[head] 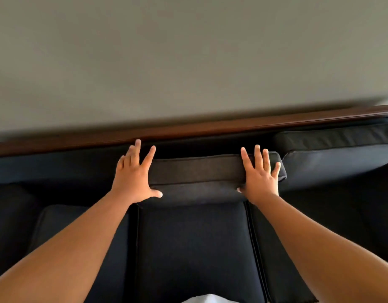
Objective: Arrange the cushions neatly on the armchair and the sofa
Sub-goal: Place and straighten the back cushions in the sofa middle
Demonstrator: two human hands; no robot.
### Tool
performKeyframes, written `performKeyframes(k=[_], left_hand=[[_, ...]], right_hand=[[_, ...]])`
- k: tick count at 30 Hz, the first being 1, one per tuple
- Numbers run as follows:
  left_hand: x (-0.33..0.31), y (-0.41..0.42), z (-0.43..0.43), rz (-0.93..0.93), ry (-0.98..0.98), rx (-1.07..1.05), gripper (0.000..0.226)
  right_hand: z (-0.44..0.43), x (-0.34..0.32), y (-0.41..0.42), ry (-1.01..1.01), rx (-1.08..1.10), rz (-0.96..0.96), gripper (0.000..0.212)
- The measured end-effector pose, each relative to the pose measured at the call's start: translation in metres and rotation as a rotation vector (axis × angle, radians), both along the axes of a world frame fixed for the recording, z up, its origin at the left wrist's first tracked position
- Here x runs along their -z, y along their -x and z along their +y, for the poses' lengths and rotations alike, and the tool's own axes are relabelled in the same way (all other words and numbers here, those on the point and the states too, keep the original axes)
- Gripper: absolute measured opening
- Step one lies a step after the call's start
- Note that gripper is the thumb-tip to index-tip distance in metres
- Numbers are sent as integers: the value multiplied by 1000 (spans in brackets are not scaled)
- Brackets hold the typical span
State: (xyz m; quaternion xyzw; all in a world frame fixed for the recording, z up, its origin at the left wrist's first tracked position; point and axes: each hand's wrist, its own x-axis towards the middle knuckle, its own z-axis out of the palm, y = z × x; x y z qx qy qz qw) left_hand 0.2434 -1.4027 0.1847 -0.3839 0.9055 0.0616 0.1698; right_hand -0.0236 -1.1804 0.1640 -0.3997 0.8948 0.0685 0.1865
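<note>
My left grip (135,176) and right grip (259,173) lie flat on the middle back cushion (197,171) of a dark navy sofa (11,215), one at each end of the cushion's top face. Both grips are spread, with the fingers straight and fanned apart. They press on the fabric without curling round it.

The left thumb stretches out across the cushion's front face, and the longest left finger reaches up to the brown wooden rail (188,127) along the sofa's back edge. Only the tip of the right thumb shows, low on the cushion's front face, and the right fingers stop near the cushion's right-hand corner.

The middle back cushion sits at the centre of the sofa's back, below the rail, with a dark gap between the two. It stands directly behind the middle seat cushion (193,248). Just beside it, towards the sofa's right end, a second back cushion (341,160) stands higher, and its near corner meets the first cushion's right end.

A left seat cushion (79,226) and a right seat cushion (274,259) flank the middle one, each set off by a piped seam. Both of my forearms cross over them from the sofa's front edge.

Behind the rail is a plain beige wall (188,51), and motion blur softens the line where the two meet. A scrap of white fabric (206,299) shows at the sofa's front edge.
</note>
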Motion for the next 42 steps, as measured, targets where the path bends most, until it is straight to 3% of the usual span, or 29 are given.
performKeyframes(k=[3,8,26,38,42], left_hand=[[7,36,-39,-13,-14,-69,165],[31,70,-82,-122,-116,56,172],[38,59,-81,-101,-76,107,168],[52,45,-71,34,72,161,162],[52,20,-42,87,220,129,137]], right_hand=[[-53,0,35,-46,-19,-55,152],[-102,20,65,-170,17,-153,174],[-96,33,61,-168,3,-193,171],[-83,56,47,59,-29,46,175],[-69,52,39,126,-65,139,165]])
